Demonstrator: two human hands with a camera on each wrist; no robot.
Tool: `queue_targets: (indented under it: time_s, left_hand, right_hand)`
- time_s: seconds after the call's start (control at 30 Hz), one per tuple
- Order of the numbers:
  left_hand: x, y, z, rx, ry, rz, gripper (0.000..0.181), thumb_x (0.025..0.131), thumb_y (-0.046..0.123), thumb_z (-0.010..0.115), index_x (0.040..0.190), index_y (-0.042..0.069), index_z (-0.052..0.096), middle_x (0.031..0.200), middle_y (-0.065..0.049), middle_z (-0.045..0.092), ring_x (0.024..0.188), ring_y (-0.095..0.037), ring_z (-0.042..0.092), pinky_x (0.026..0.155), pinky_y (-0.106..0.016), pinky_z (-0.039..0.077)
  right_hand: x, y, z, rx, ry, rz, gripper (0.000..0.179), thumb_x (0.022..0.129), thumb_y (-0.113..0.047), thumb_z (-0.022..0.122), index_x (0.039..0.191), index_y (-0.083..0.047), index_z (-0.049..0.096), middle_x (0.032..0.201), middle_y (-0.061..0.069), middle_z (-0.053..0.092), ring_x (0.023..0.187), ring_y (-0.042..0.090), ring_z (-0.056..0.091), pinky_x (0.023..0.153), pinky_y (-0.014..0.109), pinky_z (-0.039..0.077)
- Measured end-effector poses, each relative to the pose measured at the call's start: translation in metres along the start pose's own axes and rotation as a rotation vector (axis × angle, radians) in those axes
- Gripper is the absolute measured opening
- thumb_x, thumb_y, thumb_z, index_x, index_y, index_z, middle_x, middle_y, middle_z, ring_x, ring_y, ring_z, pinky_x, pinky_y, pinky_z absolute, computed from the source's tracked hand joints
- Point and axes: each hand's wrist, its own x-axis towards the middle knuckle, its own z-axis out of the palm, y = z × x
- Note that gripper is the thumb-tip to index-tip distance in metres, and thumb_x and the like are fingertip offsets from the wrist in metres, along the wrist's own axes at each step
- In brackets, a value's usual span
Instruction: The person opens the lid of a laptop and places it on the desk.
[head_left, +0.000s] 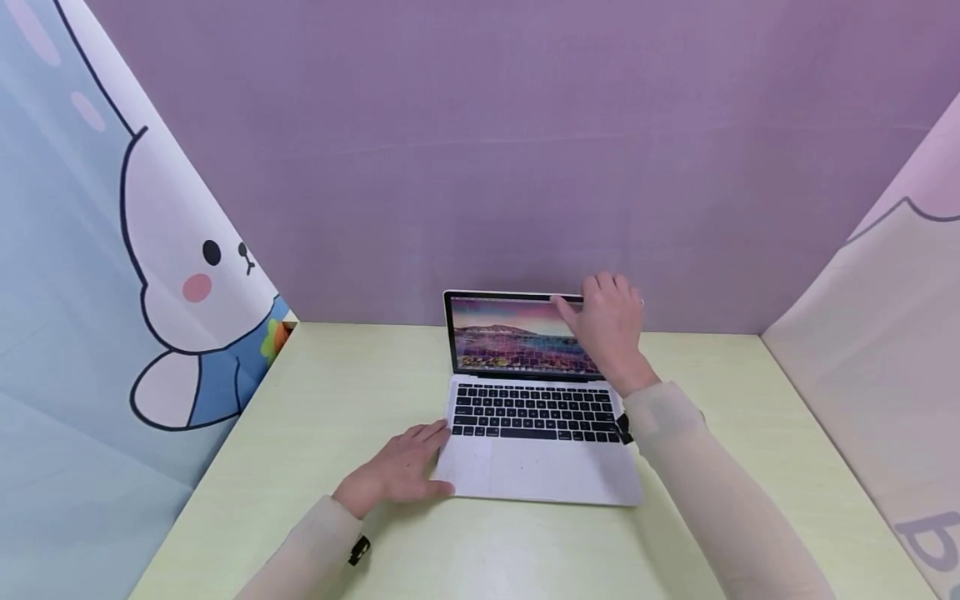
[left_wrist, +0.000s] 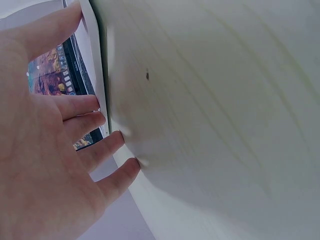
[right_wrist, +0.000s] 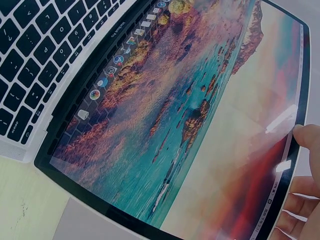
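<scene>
A silver laptop (head_left: pixel 525 471) stands opened on the table, its black keyboard toward me and its screen (head_left: pixel 502 342) lit with a colourful coastal picture. At the lid's top edge, right of centre, my right hand (head_left: pixel 611 321) pinches the rim. Its thumb (right_wrist: pixel 306 137) lies on the screen's black border in the right wrist view, while the other fingers reach behind the lid. My left hand (head_left: pixel 405 467) rests by the left side of the base, fingers stretched out. The left wrist view shows those fingertips (left_wrist: pixel 131 164) right at the laptop's edge and the tabletop.
The pale yellow table (head_left: pixel 360 367) reaches back to a purple cloth wall (head_left: pixel 465 167). A light blue cloth with a cartoon rabbit (head_left: pixel 187 217) hangs along the left side, and a pale pink cloth (head_left: pixel 885 333) hangs on the right.
</scene>
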Motion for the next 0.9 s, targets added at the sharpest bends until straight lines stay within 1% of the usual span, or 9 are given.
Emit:
queue_targets:
  time_s: [0.13, 0.27, 0.43, 0.67, 0.77, 0.9]
  left_hand:
    - [0.000, 0.000, 0.001, 0.001, -0.001, 0.004, 0.090, 0.091, 0.057, 0.067, 0.155, -0.001, 0.038, 0.163, -0.016, 0.031, 0.145, -0.041, 0.035, 0.112, -0.057, 0.037]
    - [-0.001, 0.000, 0.000, 0.002, -0.002, -0.006, 0.090, 0.091, 0.057, 0.067, 0.155, 0.000, 0.038, 0.164, -0.015, 0.031, 0.145, -0.041, 0.035, 0.112, -0.057, 0.036]
    - [-0.002, 0.001, 0.000, 0.002, -0.002, -0.016, 0.090, 0.091, 0.057, 0.067, 0.155, 0.000, 0.038, 0.163, -0.015, 0.032, 0.145, -0.041, 0.035, 0.112, -0.057, 0.037]
    - [-0.003, 0.000, 0.000, 0.004, 0.000, -0.002, 0.090, 0.091, 0.057, 0.066, 0.155, 0.000, 0.038, 0.164, -0.015, 0.031, 0.145, -0.041, 0.034, 0.112, -0.058, 0.036]
    - [-0.003, 0.000, 0.000, -0.004, 0.004, 0.003, 0.090, 0.091, 0.057, 0.066, 0.155, 0.000, 0.038, 0.163, -0.015, 0.031, 0.145, -0.041, 0.034, 0.112, -0.058, 0.036]
    - [-0.003, 0.001, 0.000, -0.002, 0.004, -0.005, 0.090, 0.091, 0.057, 0.067, 0.155, 0.000, 0.038, 0.164, -0.015, 0.032, 0.145, -0.041, 0.035, 0.112, -0.058, 0.036]
  right_hand:
    - [0.002, 0.001, 0.001, 0.001, 0.009, -0.001, 0.053, 0.091, -0.048, 0.075, 0.070, -0.006, 0.049, 0.072, 0.011, 0.052, 0.066, 0.032, 0.044, 0.060, 0.043, 0.036]
    - [0.003, 0.001, 0.003, 0.004, 0.019, -0.006, 0.053, 0.090, -0.047, 0.075, 0.071, -0.005, 0.050, 0.073, 0.012, 0.053, 0.068, 0.033, 0.046, 0.061, 0.044, 0.037]
    - [0.005, 0.002, 0.007, 0.004, -0.001, -0.002, 0.053, 0.091, -0.049, 0.074, 0.072, -0.005, 0.051, 0.074, 0.012, 0.054, 0.071, 0.034, 0.047, 0.064, 0.045, 0.039]
    - [0.008, 0.004, 0.012, 0.002, -0.030, 0.034, 0.053, 0.092, -0.050, 0.072, 0.072, -0.006, 0.050, 0.076, 0.012, 0.054, 0.072, 0.033, 0.046, 0.065, 0.045, 0.039]
    - [0.009, 0.005, 0.014, 0.007, -0.031, 0.045, 0.052, 0.092, -0.049, 0.072, 0.073, -0.006, 0.051, 0.076, 0.012, 0.054, 0.073, 0.034, 0.048, 0.066, 0.045, 0.039]
    - [0.011, 0.005, 0.017, 0.019, -0.032, 0.051, 0.052, 0.090, -0.049, 0.075, 0.075, -0.005, 0.052, 0.078, 0.012, 0.055, 0.077, 0.036, 0.050, 0.068, 0.046, 0.040]
